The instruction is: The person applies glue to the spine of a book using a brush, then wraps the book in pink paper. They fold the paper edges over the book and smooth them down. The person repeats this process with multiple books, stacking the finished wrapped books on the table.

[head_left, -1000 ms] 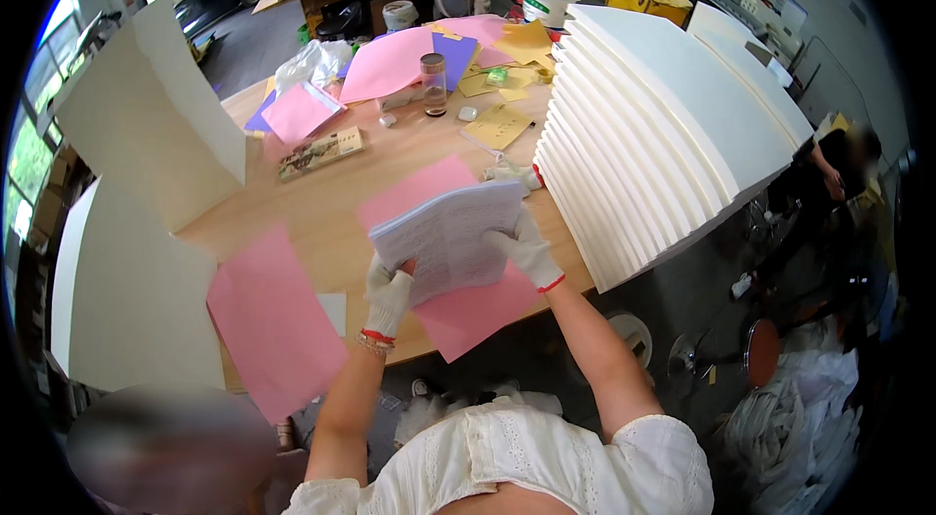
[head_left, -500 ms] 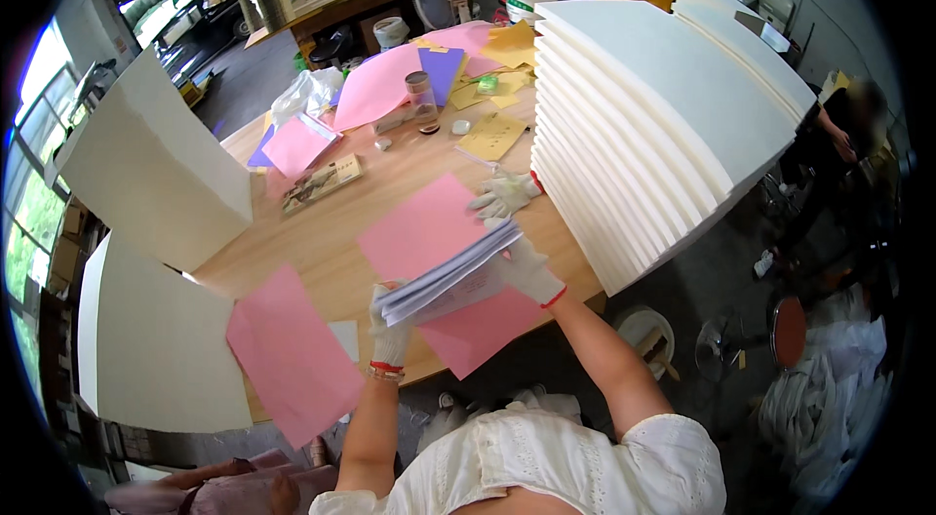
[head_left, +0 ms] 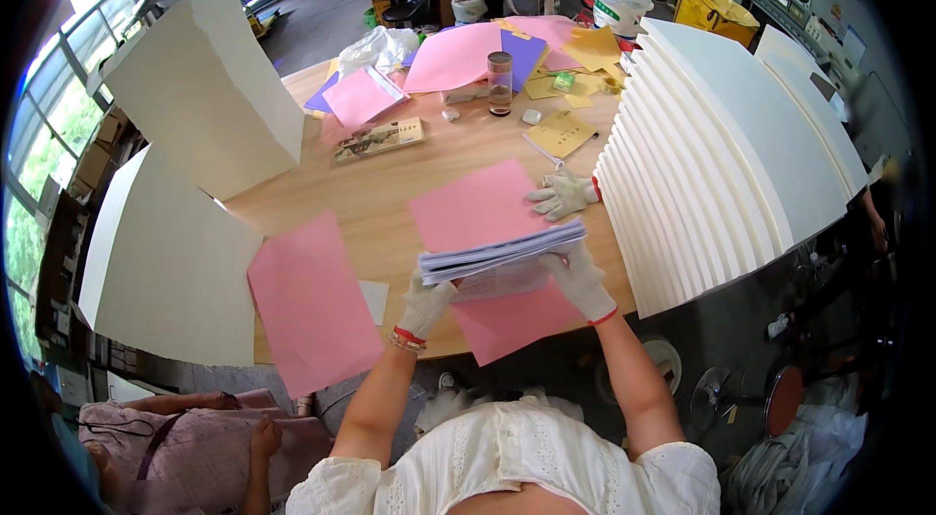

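A thick sheaf of printed paper sheets [head_left: 502,254] is held up between my two hands, its long edge toward the far side. My left hand [head_left: 426,305], in a white knit glove with a red cuff, closes round its left end. The right end is gripped by my right hand [head_left: 581,285], gloved the same way. Beneath the sheaf, a pink sheet [head_left: 473,203] lies on the wooden table, partly hidden. Just beyond my right hand rests a loose white glove [head_left: 564,195]. A second pink sheet [head_left: 317,305] lies to the left, overlapping a small white sheet [head_left: 373,300].
Tall layered white boards [head_left: 702,174] stand at the right. Two curved white panels [head_left: 210,86] stand at the left. Farther back are a book [head_left: 380,139], a clear cylindrical jar [head_left: 499,86] and a yellow envelope [head_left: 563,133]. Another person [head_left: 195,447] sits at lower left.
The sheaf was slanted with its left end lower and is now nearly level. My left hand has come up with it. The whole view has shifted.
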